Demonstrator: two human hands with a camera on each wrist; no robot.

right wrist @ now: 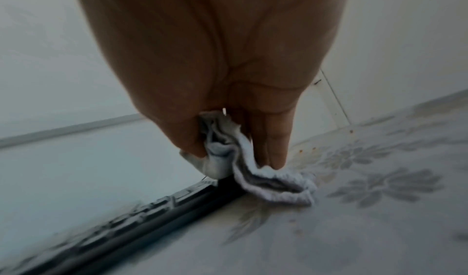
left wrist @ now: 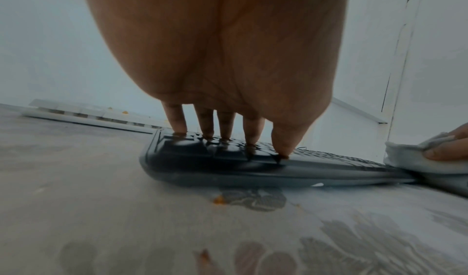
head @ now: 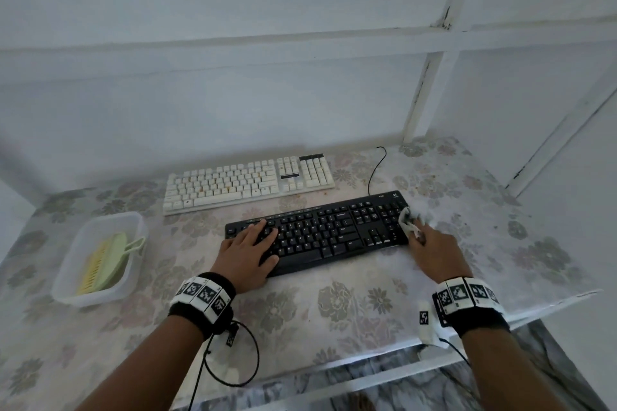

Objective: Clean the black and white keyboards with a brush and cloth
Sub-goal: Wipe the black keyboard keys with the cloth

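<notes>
The black keyboard point(head: 320, 230) lies in the middle of the table, with the white keyboard point(head: 247, 182) behind it. My left hand point(head: 253, 243) rests flat on the black keyboard's left keys, fingers straight; the left wrist view shows its fingertips point(left wrist: 177, 127) on the keys of the black keyboard point(left wrist: 228, 163). My right hand point(head: 424, 237) pinches a crumpled white cloth point(head: 409, 220) against the keyboard's right end. In the right wrist view the cloth point(right wrist: 253, 171) hangs between thumb and fingers over the black keyboard's point(right wrist: 152, 217) edge. A green and yellow brush point(head: 103, 264) lies in a tub.
A clear plastic tub point(head: 83, 300) stands at the left of the flowered tablecloth point(head: 334, 310). The keyboard's black cable point(head: 375, 170) runs back toward the wall. White walls and a post point(head: 420, 97) close the table behind and at right. The table edge point(head: 367, 357) is near me.
</notes>
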